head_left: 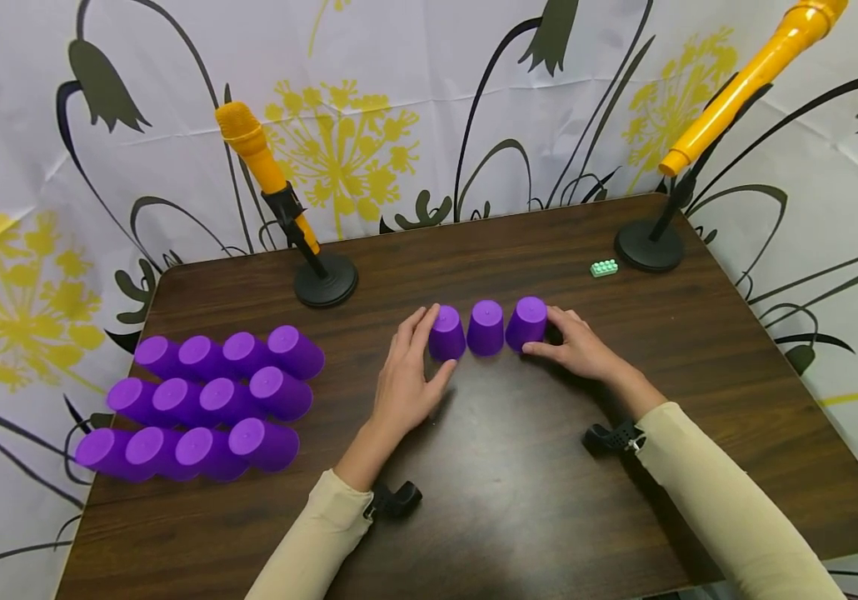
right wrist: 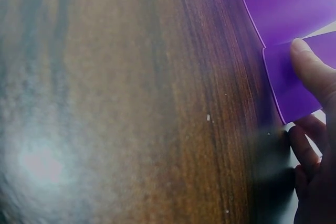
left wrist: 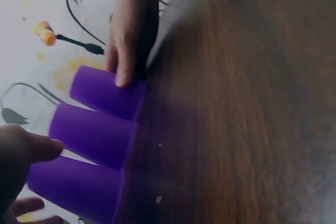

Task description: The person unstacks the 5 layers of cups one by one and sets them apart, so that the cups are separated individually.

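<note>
Three purple cups stand upside down in a row at mid-table: a left cup (head_left: pixel 447 335), a middle cup (head_left: pixel 485 329) and a right cup (head_left: pixel 526 325). My left hand (head_left: pixel 408 375) is spread beside the left cup, its fingers fairly straight along the outer side and the thumb near the front rim. At the other end, my right hand (head_left: pixel 579 346) holds the right cup, thumb (right wrist: pixel 310 66) across its front and fingers behind it. In the left wrist view, the right hand's thumb (left wrist: pixel 124 69) presses on that cup too.
At the left, several more upside-down purple cups (head_left: pixel 207 400) stand in three rows on the wooden table (head_left: pixel 504 500). Orange microphones on black stands rise at the back left (head_left: pixel 267 171) and back right (head_left: pixel 755 79). A mint-green toy brick (head_left: pixel 604 267) lies by the right stand.
</note>
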A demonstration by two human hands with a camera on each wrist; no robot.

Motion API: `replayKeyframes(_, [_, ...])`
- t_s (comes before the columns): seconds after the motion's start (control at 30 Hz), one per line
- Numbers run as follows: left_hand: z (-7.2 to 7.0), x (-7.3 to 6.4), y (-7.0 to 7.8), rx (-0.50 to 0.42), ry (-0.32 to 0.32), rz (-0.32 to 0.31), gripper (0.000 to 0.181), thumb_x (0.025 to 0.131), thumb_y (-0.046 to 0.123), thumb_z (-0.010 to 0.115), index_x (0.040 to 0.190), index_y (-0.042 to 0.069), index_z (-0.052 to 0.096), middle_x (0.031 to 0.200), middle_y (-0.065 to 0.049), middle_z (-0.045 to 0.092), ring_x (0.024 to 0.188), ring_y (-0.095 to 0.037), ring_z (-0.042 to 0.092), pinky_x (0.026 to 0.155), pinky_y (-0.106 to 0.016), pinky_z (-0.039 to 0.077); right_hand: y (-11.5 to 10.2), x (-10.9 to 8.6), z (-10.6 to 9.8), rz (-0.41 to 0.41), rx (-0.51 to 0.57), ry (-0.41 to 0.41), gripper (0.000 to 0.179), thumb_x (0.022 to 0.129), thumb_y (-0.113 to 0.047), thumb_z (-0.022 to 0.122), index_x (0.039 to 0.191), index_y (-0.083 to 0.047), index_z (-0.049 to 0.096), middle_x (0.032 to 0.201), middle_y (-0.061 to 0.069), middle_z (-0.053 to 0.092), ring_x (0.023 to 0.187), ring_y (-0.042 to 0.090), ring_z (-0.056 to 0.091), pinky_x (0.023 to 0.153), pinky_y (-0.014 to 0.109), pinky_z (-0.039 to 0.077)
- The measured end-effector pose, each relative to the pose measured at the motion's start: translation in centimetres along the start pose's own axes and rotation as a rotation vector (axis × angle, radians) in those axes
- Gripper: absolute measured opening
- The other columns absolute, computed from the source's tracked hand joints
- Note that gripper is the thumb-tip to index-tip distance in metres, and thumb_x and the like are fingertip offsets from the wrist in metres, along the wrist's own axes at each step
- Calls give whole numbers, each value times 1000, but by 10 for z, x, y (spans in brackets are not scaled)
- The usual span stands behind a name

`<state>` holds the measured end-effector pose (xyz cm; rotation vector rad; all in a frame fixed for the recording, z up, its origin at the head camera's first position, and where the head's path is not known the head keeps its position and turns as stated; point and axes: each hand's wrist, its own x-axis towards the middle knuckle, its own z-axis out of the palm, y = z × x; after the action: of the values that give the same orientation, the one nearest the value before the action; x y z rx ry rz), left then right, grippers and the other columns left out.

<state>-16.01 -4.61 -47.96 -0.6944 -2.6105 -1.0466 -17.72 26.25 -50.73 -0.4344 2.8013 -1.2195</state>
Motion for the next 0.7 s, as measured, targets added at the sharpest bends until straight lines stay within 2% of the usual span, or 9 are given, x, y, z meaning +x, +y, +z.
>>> replayKeyframes(0.1, [9, 8, -3, -20, 14, 15, 67, 86, 24, 76, 146, 24, 46, 144, -7, 45, 125, -26, 49, 83, -49, 52, 1, -1, 0, 3, 1, 2, 62, 86, -33, 76, 138, -11, 51, 126, 11, 60, 110, 31, 45, 93, 53, 32])
replayKeyframes(0.23, [15, 14, -6, -40, 71, 26, 50, 86, 24, 77, 133, 21, 59, 129, -4, 54, 115, -22, 55, 86, -43, 51, 0, -1, -1, 3, 6, 6, 61, 86, -33, 77, 137, -12, 52, 126, 11, 60, 109, 31, 46, 93, 52, 32])
replayKeyframes(0.37, [12, 11, -6, -35, 118, 11, 40, 83, 24, 80, 120, 22, 65, 117, 0, 58, 102, -18, 60, 77, -40, 52, -1, -1, -1, -1, 11, 6, 61, 86, -33, 77, 137, -12, 52, 126, 11, 60, 109, 31, 46, 92, 52, 32])
replayKeyframes(0.5, [-3, -6, -5, -14, 141, -20, 39, 82, 25, 80, 117, 23, 66, 114, 2, 59, 96, -18, 62, 69, -41, 52, 0, 0, 0, -3, 5, -3, 63, 86, -34, 76, 139, -13, 51, 128, 11, 60, 110, 31, 45, 92, 53, 32])
replayKeyframes(0.7, [-42, -42, -13, 73, 251, -76, 41, 80, 21, 81, 118, 19, 66, 117, -3, 62, 105, -24, 61, 77, -46, 52, 1, 0, -1, -9, 16, -1, 63, 86, -35, 76, 139, -12, 51, 129, 11, 59, 111, 31, 45, 93, 53, 31])
